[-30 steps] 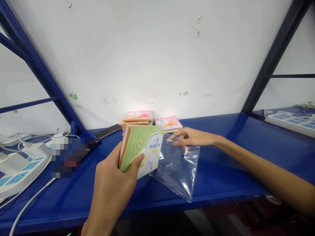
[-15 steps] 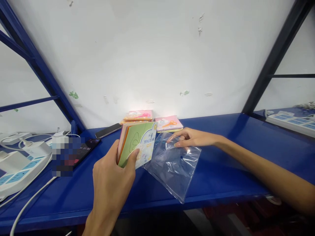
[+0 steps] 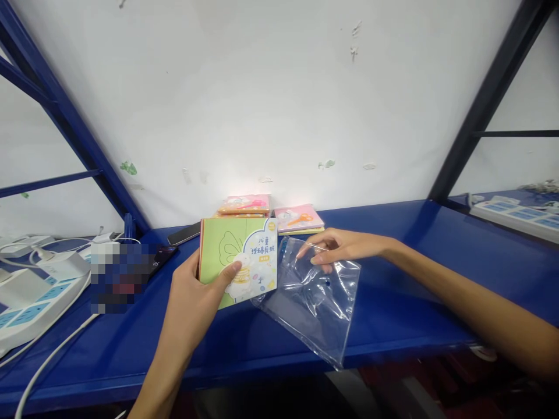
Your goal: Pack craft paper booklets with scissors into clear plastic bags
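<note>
My left hand (image 3: 192,305) grips a pack of coloured paper (image 3: 239,261) with a green cover showing a butterfly outline and a white label. The pack is held upright above the blue shelf (image 3: 393,314), its face turned toward me. My right hand (image 3: 338,247) pinches the top edge of a clear plastic bag (image 3: 312,299), which hangs open-mouthed just right of the pack and droops over the shelf's front edge. The pack's lower right corner is at the bag's mouth.
A stack of similar pink paper packs (image 3: 247,205) and another pack (image 3: 299,219) lie against the white wall. A dark phone (image 3: 186,234) lies left of them. White power strips (image 3: 30,302) and cables (image 3: 52,361) crowd the left end. Blue rack posts (image 3: 65,125) frame the shelf.
My left hand has turned the paper pack from edge-on to face me flat. The bag has shifted slightly lower and right in my right hand.
</note>
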`<state>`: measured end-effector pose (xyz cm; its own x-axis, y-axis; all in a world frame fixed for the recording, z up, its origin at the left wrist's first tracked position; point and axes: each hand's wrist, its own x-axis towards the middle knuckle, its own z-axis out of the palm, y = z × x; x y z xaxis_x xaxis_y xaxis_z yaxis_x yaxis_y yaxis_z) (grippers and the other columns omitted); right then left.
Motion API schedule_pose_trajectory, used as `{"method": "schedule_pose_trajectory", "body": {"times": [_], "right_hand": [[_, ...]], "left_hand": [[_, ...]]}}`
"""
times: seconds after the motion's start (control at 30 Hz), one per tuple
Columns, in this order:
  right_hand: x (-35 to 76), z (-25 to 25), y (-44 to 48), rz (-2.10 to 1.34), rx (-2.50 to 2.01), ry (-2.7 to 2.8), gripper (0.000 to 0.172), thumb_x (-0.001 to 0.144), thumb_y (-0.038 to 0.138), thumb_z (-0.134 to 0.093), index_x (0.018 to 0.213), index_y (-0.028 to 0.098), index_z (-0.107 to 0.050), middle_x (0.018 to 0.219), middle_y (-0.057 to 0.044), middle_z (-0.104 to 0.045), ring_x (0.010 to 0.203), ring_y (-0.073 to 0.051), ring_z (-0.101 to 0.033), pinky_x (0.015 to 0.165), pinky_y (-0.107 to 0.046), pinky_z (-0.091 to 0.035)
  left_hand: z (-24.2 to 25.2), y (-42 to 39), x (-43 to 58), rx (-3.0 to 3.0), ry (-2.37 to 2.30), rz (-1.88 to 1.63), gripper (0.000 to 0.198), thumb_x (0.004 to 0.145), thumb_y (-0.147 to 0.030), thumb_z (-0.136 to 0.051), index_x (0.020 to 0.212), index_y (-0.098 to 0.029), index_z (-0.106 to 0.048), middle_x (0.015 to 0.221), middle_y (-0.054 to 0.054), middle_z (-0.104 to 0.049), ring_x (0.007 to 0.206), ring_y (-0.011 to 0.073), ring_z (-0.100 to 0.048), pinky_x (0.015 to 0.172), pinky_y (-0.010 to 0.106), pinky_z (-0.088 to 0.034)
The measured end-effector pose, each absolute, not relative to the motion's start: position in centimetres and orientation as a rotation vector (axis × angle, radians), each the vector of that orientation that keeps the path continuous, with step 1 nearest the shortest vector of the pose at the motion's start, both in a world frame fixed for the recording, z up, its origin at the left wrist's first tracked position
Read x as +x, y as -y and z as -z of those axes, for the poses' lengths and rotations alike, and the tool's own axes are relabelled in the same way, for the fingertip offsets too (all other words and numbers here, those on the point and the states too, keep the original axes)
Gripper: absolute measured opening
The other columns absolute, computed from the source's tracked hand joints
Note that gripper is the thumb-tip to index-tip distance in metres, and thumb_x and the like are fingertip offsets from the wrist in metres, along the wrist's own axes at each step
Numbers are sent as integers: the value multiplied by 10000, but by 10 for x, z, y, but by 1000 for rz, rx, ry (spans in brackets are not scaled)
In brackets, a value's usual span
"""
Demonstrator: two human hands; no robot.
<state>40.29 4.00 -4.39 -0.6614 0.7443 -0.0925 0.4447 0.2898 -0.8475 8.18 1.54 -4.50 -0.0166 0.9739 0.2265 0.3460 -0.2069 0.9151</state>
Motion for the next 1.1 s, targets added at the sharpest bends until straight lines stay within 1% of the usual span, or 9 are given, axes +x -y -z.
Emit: {"method": "schedule_pose_trajectory", "body": {"times": [0.07, 0.1, 0.3, 0.5, 0.6, 0.73, 0.83, 0.93, 1.1], "right_hand": [[404, 44, -41, -1369, -1045, 2223, 479, 929, 461, -683, 1322, 190, -652, 874, -53, -708, 763, -161, -649, 696, -297, -504], [405, 43, -41, -1383, -1032, 2226, 478, 929, 459, -683, 1323, 190, -653, 901, -59, -710, 778, -163, -656, 719, -307, -520], [409, 43, -42, -1401, -992, 2272, 493, 944, 457, -663, 1353, 183, -640, 915, -67, -723, 818, -179, -689, 771, -329, -570], [410, 45, -44, -1430, -971, 2282, 508, 951, 458, -652, 1371, 174, -623, 947, -81, -733, 843, -190, -700, 785, -340, -578], [410, 46, -44, -1420, -972, 2279, 499, 954, 468, -644, 1362, 180, -628, 943, -78, -729, 833, -187, -697, 767, -332, -572], [409, 46, -45, -1393, -992, 2262, 464, 952, 470, -650, 1327, 198, -649, 936, -72, -730, 789, -175, -681, 733, -321, -551], [408, 46, -45, -1376, -1028, 2247, 477, 947, 487, -652, 1333, 208, -640, 993, -89, -741, 804, -181, -682, 737, -327, -542], [406, 46, -45, -1353, -1034, 2220, 488, 941, 496, -656, 1340, 214, -636, 1051, -96, -742, 818, -178, -684, 765, -337, -547], [403, 45, -43, -1360, -988, 2141, 474, 936, 470, -672, 1318, 192, -648, 1095, -110, -732, 838, -181, -697, 774, -346, -573]], "left_hand": [[48, -19, 81, 1572, -1363, -1232, 462, 744, -428, -823, 1129, -196, -715, 1102, 71, -796, 949, 285, -765, 749, 342, -647], [50, -20, 80, 1546, -1349, -1237, 474, 740, -424, -830, 1139, -197, -712, 1113, 73, -794, 953, 285, -767, 745, 340, -650], [57, -26, 78, 1417, -1288, -1298, 506, 713, -400, -866, 1150, -197, -712, 1127, 88, -795, 930, 286, -781, 719, 337, -667], [57, -29, 80, 1328, -1258, -1277, 554, 694, -358, -883, 1183, -180, -695, 1185, 121, -776, 961, 303, -778, 753, 365, -675], [55, -28, 82, 1296, -1254, -1260, 561, 693, -338, -881, 1190, -164, -687, 1207, 140, -765, 977, 317, -774, 771, 387, -675], [51, -25, 83, 1229, -1185, -1203, 592, 695, -325, -885, 1218, -157, -665, 1208, 148, -764, 980, 314, -774, 768, 362, -675], [49, -23, 83, 1203, -1159, -1153, 610, 686, -316, -892, 1222, -148, -655, 1182, 155, -772, 938, 306, -783, 771, 363, -674], [48, -23, 81, 1235, -1180, -1114, 599, 668, -334, -902, 1184, -145, -665, 1134, 156, -787, 905, 308, -788, 751, 367, -673], [47, -24, 77, 1344, -1190, -1071, 576, 686, -396, -882, 1171, -161, -676, 1119, 151, -792, 930, 320, -783, 730, 364, -661]]}}
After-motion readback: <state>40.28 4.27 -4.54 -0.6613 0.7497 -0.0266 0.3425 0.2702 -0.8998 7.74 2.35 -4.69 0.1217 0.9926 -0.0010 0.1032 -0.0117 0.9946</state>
